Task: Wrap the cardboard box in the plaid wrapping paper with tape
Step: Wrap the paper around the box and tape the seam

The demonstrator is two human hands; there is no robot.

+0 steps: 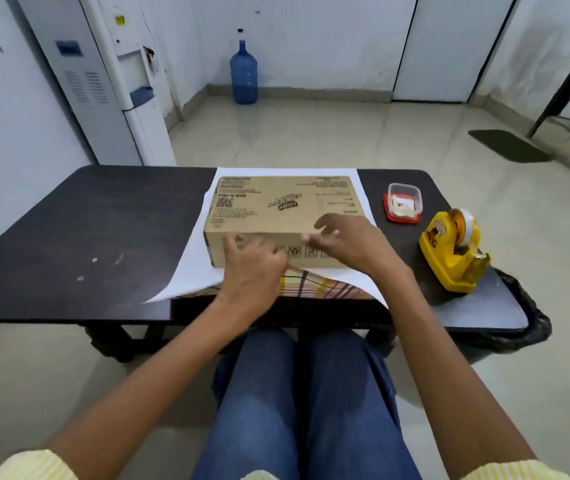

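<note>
You have one cardboard box (276,206) on the table (86,220). It sits in the middle, a bit nearer the far edge, and lies flat with its printed top up. Under it is one sheet of wrapping paper (190,268) with its white side up. The paper reaches the far edge of the table. At the near edge it curls over, so the plaid side shows there.

Both of your hands are at the near side of the box. Your left hand (252,271) is against the front wall of the box, with its fingers curled in. It is blurry, so I cannot tell if they hold anything. Your right hand (352,244) is over the near top edge of the box, with its fingers loose and spread.

By the right edge of the table there is one yellow tape holder (451,251) with one roll of tape in it. One small clear tub (404,202) on a red lid sits near the far right corner.

On the floor by the far wall stands one blue water bottle (243,74).
</note>
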